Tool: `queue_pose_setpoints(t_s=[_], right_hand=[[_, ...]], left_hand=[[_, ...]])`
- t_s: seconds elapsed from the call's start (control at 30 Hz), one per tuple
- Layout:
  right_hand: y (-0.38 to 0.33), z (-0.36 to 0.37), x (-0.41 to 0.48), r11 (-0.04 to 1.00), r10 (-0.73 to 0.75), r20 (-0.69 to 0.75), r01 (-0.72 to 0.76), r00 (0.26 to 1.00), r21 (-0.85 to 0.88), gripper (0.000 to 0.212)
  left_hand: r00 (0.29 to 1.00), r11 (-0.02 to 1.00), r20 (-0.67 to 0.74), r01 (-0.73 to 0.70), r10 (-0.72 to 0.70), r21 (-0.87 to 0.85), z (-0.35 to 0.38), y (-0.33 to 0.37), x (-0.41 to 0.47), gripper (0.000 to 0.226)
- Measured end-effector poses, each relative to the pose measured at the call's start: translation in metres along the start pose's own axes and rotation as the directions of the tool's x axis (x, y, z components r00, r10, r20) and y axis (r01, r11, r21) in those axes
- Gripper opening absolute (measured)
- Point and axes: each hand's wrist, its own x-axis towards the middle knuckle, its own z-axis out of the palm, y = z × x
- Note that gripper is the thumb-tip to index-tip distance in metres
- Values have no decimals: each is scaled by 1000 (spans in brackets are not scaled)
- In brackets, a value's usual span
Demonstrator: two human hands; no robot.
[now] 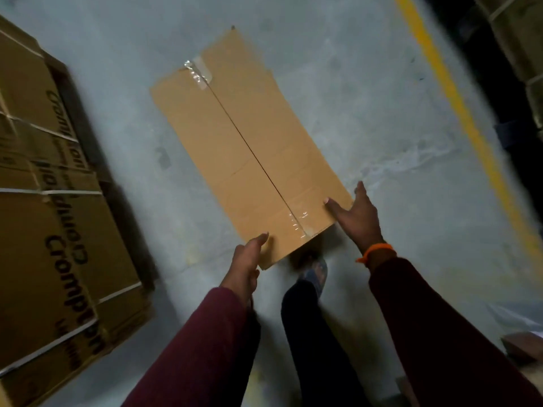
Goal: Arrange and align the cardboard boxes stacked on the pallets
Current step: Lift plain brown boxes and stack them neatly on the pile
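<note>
A grey, scuffed concrete floor [352,83] fills the head view, with a yellow painted line [458,101] running down its right side. Along the left edge of the floor stands a stack of brown cardboard boxes [44,230] printed with dark lettering and bound by thin white straps [70,192]. In the middle is a long, plain brown cardboard box [235,127], its length running from the person's feet away toward the upper left. Its top flaps meet in a centre seam, sealed with clear tape [199,73] at both ends. The person holds its near end with both hands. The left hand [245,265] grips the near left corner, thumb laid over the top face and fingers hidden below the edge. The right hand [357,218] is spread flat against the near right corner, thumb pressing on the top face and fingers stretched straight along the side. An orange wristband [374,251] circles the right wrist, and both arms wear dark red sleeves [205,348]. A foot in a sandal [316,271] shows just under the box's near end. Whether the far end rests on the floor cannot be told.
</note>
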Motion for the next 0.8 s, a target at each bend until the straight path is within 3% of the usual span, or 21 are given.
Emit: queue_pose_setpoints(t_s=[0.07,0.17,0.33,0.47,0.5,0.6,0.8], right_hand=[[6,6,21,998,-31,40,33,999,-48,79],[1,4,13,992,-108,36,111,993,-64,61],[-42,-15,-54,965,-249,-28,251,968,78,59],[-89,-38,-119,943,-236,-80,248,968,221,69],[-98,-44,-138,937,-216,-88,232,972,263,69],[-114,-59,-205,910,-202,-104,226,974,346,61],[-120,-66,-361,855,-132,-177,202,975,477,47]], left_hand=[[1000,999,17,0,1,-44,7,0,17,61],[992,992,-59,-114,111,-49,-3,-9,11,50],[915,918,-174,-385,365,-97,-50,-6,-54,54],[860,863,-199,-495,470,-100,-94,22,-132,88],[856,858,-193,-503,480,-99,-106,30,-153,86],[822,824,-136,-564,554,-49,-143,51,-225,44],[669,670,-38,-738,742,85,-220,30,-338,26]])
